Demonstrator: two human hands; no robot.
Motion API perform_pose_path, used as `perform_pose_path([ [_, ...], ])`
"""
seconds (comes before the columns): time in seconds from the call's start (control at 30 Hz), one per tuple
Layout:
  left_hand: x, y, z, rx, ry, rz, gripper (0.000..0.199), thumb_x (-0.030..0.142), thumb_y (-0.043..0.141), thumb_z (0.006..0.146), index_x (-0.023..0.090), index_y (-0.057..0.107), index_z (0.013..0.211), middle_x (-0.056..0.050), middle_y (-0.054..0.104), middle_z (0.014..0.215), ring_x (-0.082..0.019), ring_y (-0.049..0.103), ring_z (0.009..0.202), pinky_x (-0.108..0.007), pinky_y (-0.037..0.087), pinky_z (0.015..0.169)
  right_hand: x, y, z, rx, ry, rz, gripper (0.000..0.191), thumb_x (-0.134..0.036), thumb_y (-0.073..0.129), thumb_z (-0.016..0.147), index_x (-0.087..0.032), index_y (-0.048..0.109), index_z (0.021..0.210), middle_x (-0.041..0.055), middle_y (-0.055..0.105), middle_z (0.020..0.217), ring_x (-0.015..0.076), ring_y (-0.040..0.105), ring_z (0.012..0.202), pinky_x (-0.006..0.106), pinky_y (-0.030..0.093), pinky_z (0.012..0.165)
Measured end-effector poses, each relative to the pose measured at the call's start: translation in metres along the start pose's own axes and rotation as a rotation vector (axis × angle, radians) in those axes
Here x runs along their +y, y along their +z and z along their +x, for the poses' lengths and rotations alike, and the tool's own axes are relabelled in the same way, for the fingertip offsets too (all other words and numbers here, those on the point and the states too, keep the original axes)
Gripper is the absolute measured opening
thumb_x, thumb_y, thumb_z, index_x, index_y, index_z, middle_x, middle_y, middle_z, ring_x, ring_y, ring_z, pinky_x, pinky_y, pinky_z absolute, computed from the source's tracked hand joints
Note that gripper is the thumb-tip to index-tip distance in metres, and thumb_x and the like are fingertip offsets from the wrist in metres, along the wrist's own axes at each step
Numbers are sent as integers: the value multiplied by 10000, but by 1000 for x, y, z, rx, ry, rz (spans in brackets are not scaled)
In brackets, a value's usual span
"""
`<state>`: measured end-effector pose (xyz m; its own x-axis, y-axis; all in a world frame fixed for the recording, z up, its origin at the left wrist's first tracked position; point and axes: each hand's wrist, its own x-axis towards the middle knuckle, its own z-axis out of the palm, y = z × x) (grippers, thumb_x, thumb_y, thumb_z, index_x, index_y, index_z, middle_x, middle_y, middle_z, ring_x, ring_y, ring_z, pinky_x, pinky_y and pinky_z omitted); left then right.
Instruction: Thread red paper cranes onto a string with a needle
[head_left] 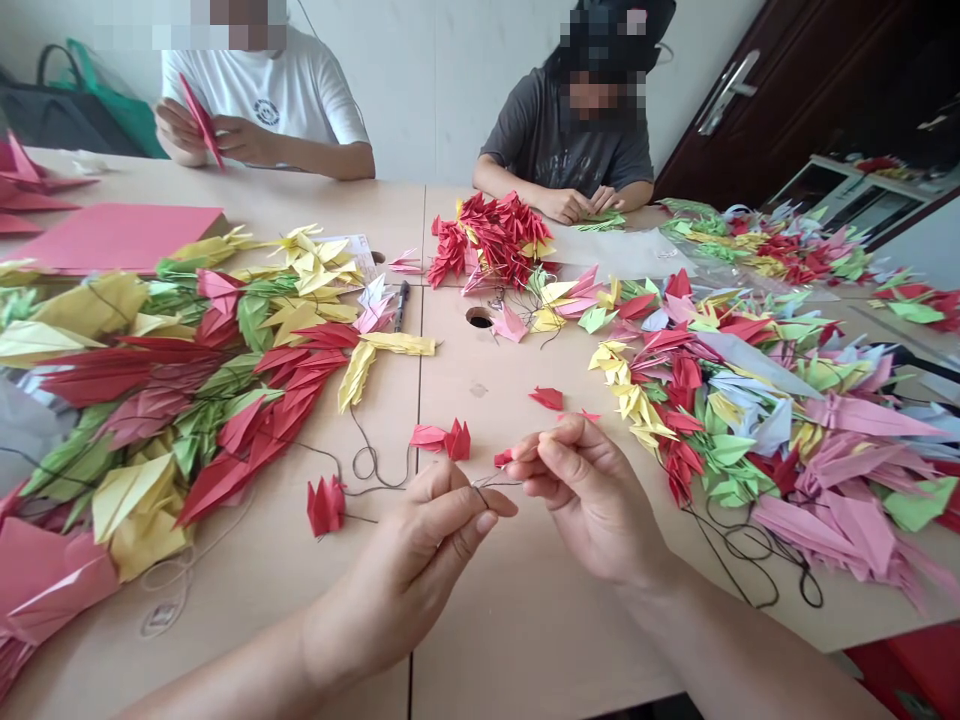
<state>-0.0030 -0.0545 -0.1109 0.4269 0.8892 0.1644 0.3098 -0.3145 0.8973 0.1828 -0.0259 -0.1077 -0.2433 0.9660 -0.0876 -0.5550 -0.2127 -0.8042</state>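
In the middle of the head view, my left hand point(431, 545) is closed in a pinch on a thin black cord point(501, 484). The cord crosses the small gap to my right hand point(589, 490), whose thumb and fingers are also pinched together on it. A fine, pale line shows between the fingertips, too thin to name. Just beyond the right fingertips lies a small red folded paper piece point(502, 458). Red folded paper cranes point(454, 439) lie past my left hand, and another red crane point(326, 505) sits to its left, close to loose black cord point(367, 462).
Strung folded paper heaps lie left point(225, 370) and right point(750, 400). A red bundle point(487, 240) stands farther back beside a table hole point(478, 318). A pen point(402, 305) and pink paper stack point(127, 238) are at left. Two people sit opposite, hands on folded paper.
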Motion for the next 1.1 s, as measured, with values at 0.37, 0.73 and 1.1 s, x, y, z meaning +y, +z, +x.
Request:
perform_pose_path([
  [0.37, 1, -3, 2, -124, -194, -132, 271, 341, 394, 996, 242, 640, 941, -2, 568, 867, -136, 559, 826, -240, 426, 768, -3, -6, 11, -77, 186, 159, 221, -334, 738, 832, -214, 553, 812, -73, 673, 770, 130, 739, 797, 147, 592, 535],
  [0.73, 4, -2, 2, -317, -38, -52, 314, 286, 356, 1000, 162, 616, 875, -34, 548, 836, -127, 534, 773, -234, 435, 743, -11, -6, 5, -266, 235, 120, 122, -364, 513, 989, -273, 441, 952, -84, 667, 675, 66, 669, 523, 128, 552, 454],
  [1.1, 2, -16, 11, -338, -128, -14, 315, 250, 343, 979, 188, 486, 705, -53, 573, 957, -160, 532, 957, -243, 422, 816, -46, -20, 16, -23, 25, 65, 301, -291, 789, 780, -283, 516, 905, -108, 645, 632, 39, 631, 533, 69, 502, 470],
])
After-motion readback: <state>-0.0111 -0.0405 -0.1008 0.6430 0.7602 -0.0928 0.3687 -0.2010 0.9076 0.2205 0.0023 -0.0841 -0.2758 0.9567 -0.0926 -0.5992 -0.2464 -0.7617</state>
